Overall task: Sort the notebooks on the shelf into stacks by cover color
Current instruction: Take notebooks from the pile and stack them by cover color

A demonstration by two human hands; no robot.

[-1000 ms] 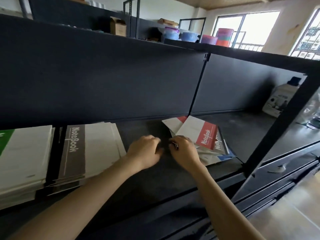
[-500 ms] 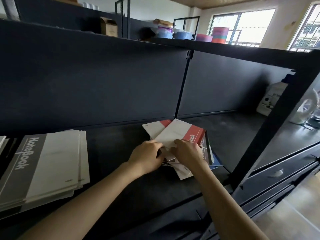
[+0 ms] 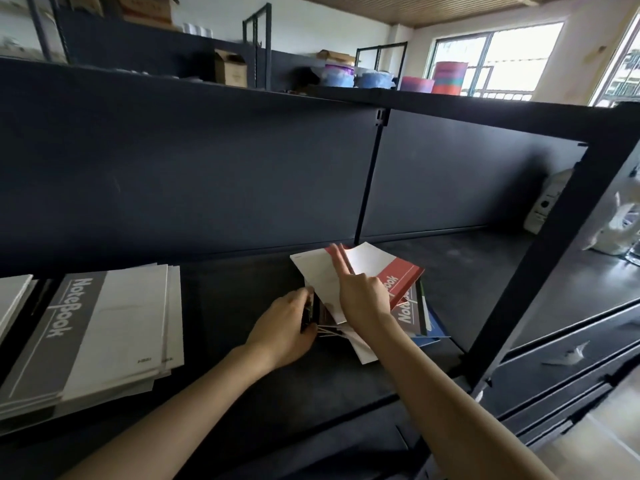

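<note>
Hands are digging into the mixed pile [image 3: 408, 317] on the shelf [image 3: 225, 306] — sorting underway.
The left hand [image 3: 287, 327] is pinching the pile's left edge; the right hand [image 3: 363, 299] is pressing straight fingers on upper covers. The red notebook [image 3: 398, 275] is tilting — could slide off if lifted unevenly.

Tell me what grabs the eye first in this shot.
The messy mixed pile mid-frame on the shelf: the left hand grips its near-left edge, the right hand lies on a white cover beside the red-banded notebook. A neat grey-banded stack sits far left.
</note>
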